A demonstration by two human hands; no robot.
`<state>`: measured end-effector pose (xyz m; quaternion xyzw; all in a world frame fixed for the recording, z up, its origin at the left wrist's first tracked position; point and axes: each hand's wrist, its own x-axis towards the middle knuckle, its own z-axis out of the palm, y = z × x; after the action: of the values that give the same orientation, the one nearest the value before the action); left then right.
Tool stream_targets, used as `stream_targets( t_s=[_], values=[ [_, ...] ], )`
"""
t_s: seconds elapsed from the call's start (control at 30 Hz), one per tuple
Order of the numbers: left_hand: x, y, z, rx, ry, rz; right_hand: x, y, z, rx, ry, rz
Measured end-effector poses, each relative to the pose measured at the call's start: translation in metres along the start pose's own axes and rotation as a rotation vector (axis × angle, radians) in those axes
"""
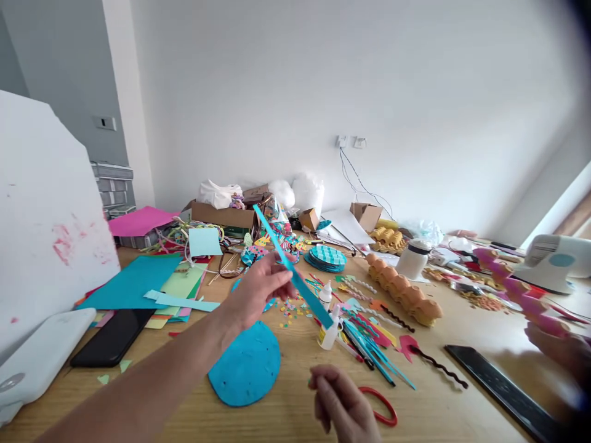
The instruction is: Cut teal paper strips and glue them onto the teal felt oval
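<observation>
My left hand (265, 286) is closed on a narrow blue paper strip (277, 246), raised slantwise above the table. My right hand (341, 403) is low at the front with its fingers curled together; a tiny greenish bit shows at the fingertips, too small to name. Just right of it lies a red loop handle (385, 409), apparently of scissors, partly hidden by the hand. A round blue disc (247, 366) lies flat below my left forearm. Behind the strip's lower end stand a white glue bottle (329, 335) and another small white bottle (325, 294).
Blue paper sheets (133, 283) and a black phone (113, 337) lie left. Pencils (373, 354), an orange egg-carton strip (401, 289) and a dark tablet-like slab (501, 381) lie right. Another person's hand (558, 347) holds a pink egg-carton strip (521, 295) at far right.
</observation>
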<state>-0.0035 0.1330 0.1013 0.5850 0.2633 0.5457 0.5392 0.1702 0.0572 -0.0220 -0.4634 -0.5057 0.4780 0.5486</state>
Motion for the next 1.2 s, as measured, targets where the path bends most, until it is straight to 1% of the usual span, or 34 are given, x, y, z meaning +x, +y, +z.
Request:
stream_targets(
  t_s=[0.07,0.13,0.17,0.23,0.33,0.43,0.47,0.53,0.63,0.7,0.77,0.87,0.97,1.07,1.13,1.2],
  values=[
    [-0.022,-0.007,-0.008,-0.056,0.021,-0.112,0.006,-0.009,-0.006,0.134,0.039,0.023],
    [-0.035,-0.016,-0.019,-0.06,0.044,-0.188,0.01,-0.019,-0.008,0.167,0.043,0.053],
    [-0.039,-0.02,-0.025,-0.056,0.063,-0.205,0.012,-0.024,-0.008,0.156,0.025,0.064],
    [-0.044,-0.028,-0.035,-0.051,0.085,-0.218,0.016,-0.032,-0.003,0.095,-0.057,0.069],
    [-0.05,-0.035,-0.043,-0.038,0.111,-0.215,0.025,-0.039,0.013,-0.037,-0.243,0.036],
    [-0.056,-0.037,-0.046,-0.023,0.132,-0.204,0.034,-0.04,0.033,-0.109,-0.382,0.004],
    [-0.059,-0.037,-0.046,-0.016,0.14,-0.204,0.037,-0.039,0.04,-0.106,-0.413,0.011],
    [-0.063,-0.037,-0.046,-0.006,0.162,-0.201,0.041,-0.036,0.052,-0.082,-0.467,0.075],
    [-0.07,-0.034,-0.047,-0.017,0.232,-0.188,0.042,-0.031,0.065,-0.035,-0.495,0.192],
    [-0.074,-0.032,-0.048,-0.026,0.291,-0.166,0.039,-0.027,0.07,0.004,-0.507,0.233],
    [-0.078,-0.031,-0.049,-0.001,0.353,-0.135,0.035,-0.024,0.073,0.057,-0.517,0.261],
    [-0.082,-0.032,-0.049,0.116,0.467,-0.096,0.026,-0.02,0.077,0.15,-0.531,0.304],
    [-0.082,-0.033,-0.048,0.192,0.583,-0.08,0.017,-0.016,0.08,0.202,-0.57,0.312],
    [-0.082,-0.032,-0.052,0.172,0.635,-0.075,0.01,-0.013,0.077,0.21,-0.614,0.307],
    [-0.083,-0.03,-0.058,0.164,0.652,-0.067,0.007,-0.01,0.07,0.175,-0.653,0.314],
    [-0.085,-0.029,-0.063,0.173,0.672,-0.052,0.007,-0.009,0.06,0.111,-0.662,0.315]
  ],
)
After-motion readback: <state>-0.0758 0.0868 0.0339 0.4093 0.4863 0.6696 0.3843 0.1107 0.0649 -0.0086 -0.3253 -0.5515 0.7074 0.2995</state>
